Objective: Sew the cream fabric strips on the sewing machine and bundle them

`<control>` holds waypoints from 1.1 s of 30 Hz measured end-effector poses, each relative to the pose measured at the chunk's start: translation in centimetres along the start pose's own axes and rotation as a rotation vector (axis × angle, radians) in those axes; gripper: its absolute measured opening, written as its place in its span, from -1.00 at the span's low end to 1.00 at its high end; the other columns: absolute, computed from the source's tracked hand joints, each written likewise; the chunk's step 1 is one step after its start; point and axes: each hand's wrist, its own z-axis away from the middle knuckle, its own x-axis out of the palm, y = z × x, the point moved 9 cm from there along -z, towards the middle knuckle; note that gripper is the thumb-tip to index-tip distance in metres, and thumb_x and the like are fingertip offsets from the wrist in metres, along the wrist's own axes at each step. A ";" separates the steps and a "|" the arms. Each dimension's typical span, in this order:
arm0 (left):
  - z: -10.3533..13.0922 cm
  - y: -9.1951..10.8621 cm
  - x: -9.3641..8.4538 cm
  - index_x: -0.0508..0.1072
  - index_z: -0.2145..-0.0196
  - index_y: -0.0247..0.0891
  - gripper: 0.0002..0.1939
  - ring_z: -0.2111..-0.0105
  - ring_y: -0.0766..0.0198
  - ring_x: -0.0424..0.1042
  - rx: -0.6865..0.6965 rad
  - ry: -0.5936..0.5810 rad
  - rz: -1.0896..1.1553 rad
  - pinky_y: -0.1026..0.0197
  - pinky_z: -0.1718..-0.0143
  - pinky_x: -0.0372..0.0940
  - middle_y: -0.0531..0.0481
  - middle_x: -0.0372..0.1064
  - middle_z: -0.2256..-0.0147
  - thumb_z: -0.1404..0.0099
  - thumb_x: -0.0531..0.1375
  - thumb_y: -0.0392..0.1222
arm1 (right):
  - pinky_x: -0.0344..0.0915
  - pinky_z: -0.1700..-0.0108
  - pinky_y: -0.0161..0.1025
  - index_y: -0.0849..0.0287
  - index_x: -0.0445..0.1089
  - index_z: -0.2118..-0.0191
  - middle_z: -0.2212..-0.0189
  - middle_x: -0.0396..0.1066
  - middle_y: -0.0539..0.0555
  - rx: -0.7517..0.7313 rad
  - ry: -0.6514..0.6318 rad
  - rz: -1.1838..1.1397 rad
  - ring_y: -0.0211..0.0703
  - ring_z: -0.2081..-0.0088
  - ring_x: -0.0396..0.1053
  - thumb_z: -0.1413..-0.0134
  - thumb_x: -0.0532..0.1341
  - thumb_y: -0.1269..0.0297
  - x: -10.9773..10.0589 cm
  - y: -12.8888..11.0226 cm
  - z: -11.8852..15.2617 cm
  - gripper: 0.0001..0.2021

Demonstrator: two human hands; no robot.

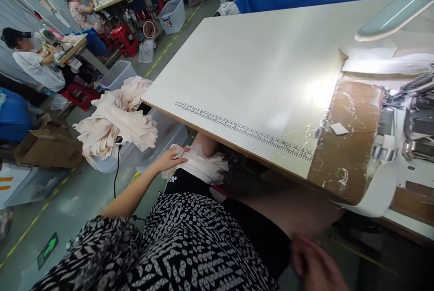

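Note:
My left hand grips a bundle of pale cream fabric pieces lying across my lap, just below the table's near edge. Its fingers close over the left end of the bundle. Low in the picture, my right hand hangs beside my thigh, blurred, so its fingers are hard to make out. A larger heap of cream fabric pieces sits on a clear plastic bin to the left.
A white worktable with a printed ruler strip spans the middle. Sewing machine parts and a lamp stand right. Two people sit at sewing machines at the upper left. A cardboard box and a black cable are left.

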 end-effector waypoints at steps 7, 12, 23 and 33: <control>-2.0 -1.2 1.1 0.39 0.10 -0.23 -0.60 0.29 0.23 0.40 0.108 -0.165 -0.183 0.24 0.19 0.27 0.04 0.40 0.29 -0.21 0.30 0.05 | -0.02 0.68 -0.32 0.14 0.51 0.29 0.50 0.50 0.04 0.130 -0.388 -0.300 -0.36 0.71 0.14 0.35 0.42 -0.19 20.5 -4.3 -5.2 -0.46; -2.7 -1.5 1.4 0.38 0.28 -0.23 -0.64 0.42 0.23 0.35 0.148 -0.202 -0.264 0.27 0.37 0.20 0.07 0.32 0.42 -0.18 0.30 0.10 | -0.05 0.69 -0.34 0.17 0.41 0.45 0.62 0.38 -0.02 0.175 -0.288 -0.370 -0.40 0.72 0.06 0.31 0.38 -0.20 23.2 -4.6 -8.0 -0.51; -2.1 2.5 1.9 0.38 0.45 -0.22 -0.71 0.14 0.11 0.33 0.366 -0.131 -0.227 0.16 0.06 0.22 -0.07 0.41 0.31 -0.37 0.12 -0.03 | -0.14 0.71 -0.36 0.14 0.33 0.50 0.74 0.28 -0.09 0.166 -0.249 -0.421 -0.41 0.77 0.00 0.26 0.38 -0.22 23.7 -4.6 -6.9 -0.51; -1.8 2.8 3.1 0.35 0.42 -0.24 -0.62 0.24 0.20 0.33 0.312 -0.124 -0.121 0.21 0.15 0.23 -0.05 0.36 0.32 -0.42 0.01 0.05 | 0.04 0.62 -0.33 0.11 0.24 0.56 0.63 0.26 -0.10 0.010 -0.153 -0.468 -0.39 0.67 0.08 0.21 0.39 -0.20 22.4 -6.5 -7.5 -0.50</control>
